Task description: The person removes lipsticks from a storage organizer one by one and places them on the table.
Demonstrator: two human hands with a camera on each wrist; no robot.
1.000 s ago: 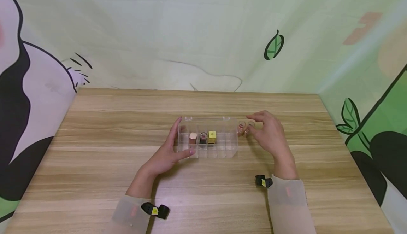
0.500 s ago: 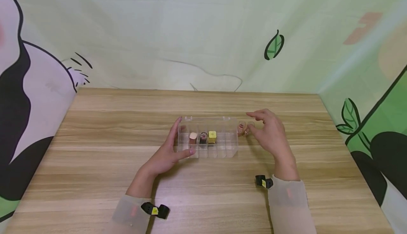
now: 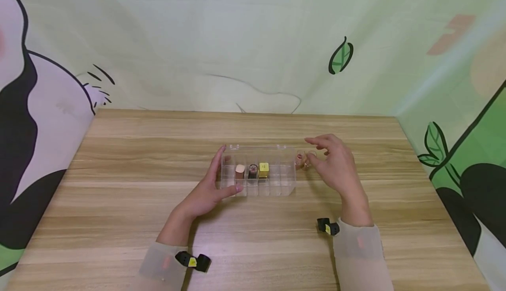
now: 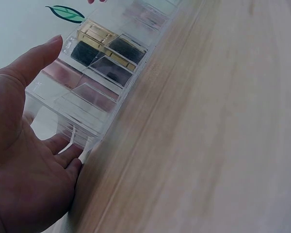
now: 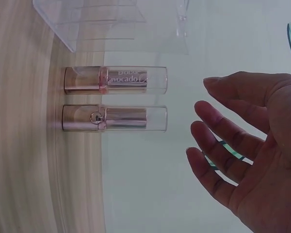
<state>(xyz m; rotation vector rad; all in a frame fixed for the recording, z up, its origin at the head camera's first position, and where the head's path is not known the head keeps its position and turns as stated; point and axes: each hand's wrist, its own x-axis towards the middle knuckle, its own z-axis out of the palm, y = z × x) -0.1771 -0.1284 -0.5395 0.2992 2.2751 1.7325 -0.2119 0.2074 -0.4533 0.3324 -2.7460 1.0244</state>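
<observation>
Three lipsticks [image 3: 253, 172] inside clear box [image 3: 286, 181] on table [image 3: 257, 247]; left hand [image 3: 205, 196], fingers clamped on box's left end. Two tubes [image 5: 123, 80] upright beside right end; right hand [image 3: 335, 163] near them, fingers apart.

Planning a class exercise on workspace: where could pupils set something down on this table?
Bare table lies between the clear case and the backdrop, between the forearms, and outside them. It is crowded between the clear case and right hand, where two tubes stand.

Two kinda pinkish see-through tubes [image 5: 115, 80] stood upright right by a clear plastic divided box [image 3: 257, 189] holding brown, black and yellow containers [image 3: 264, 170].
</observation>
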